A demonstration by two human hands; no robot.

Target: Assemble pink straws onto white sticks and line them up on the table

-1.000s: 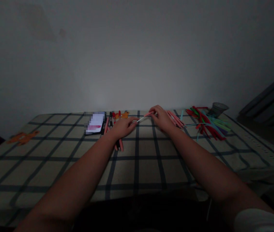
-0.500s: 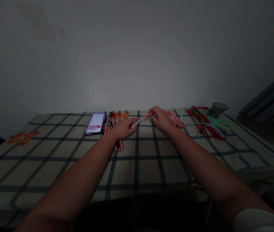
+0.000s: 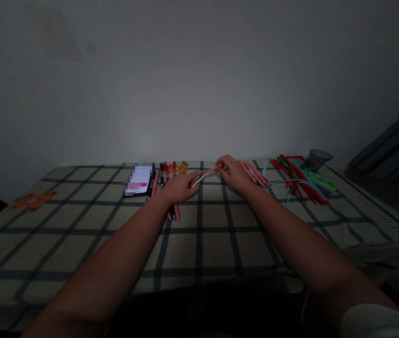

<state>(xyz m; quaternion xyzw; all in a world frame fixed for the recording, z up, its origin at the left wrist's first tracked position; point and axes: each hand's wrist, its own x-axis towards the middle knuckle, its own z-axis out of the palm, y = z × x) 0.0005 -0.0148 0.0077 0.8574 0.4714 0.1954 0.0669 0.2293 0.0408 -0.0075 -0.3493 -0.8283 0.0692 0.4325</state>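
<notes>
A: What's changed at the fingers?
B: A second ago, the white stretch of the pink-and-white stick point(image 3: 214, 168) stopped at the left fingertips. Now it slants down past them, beside the thumb of the left hand point(image 3: 180, 188), and more pink shows.
A: And the grip?
B: The right hand point(image 3: 235, 175) pinches the pink end, fingertips closed on it. The left thumb and forefinger are nearly together on the white part; how firmly, I can't tell.
A: So the stick sits mid-frame, between both hands?
B: Yes, tilted, its pink end up and right.
A: Farther out?
B: Pink pens point(image 3: 253, 173) just right of the right hand, then coloured strips point(image 3: 305, 185) by a cup point(image 3: 317, 160). Left of centre, a phone point(image 3: 139, 179); an orange cutout point(image 3: 34, 201) at far left.
</notes>
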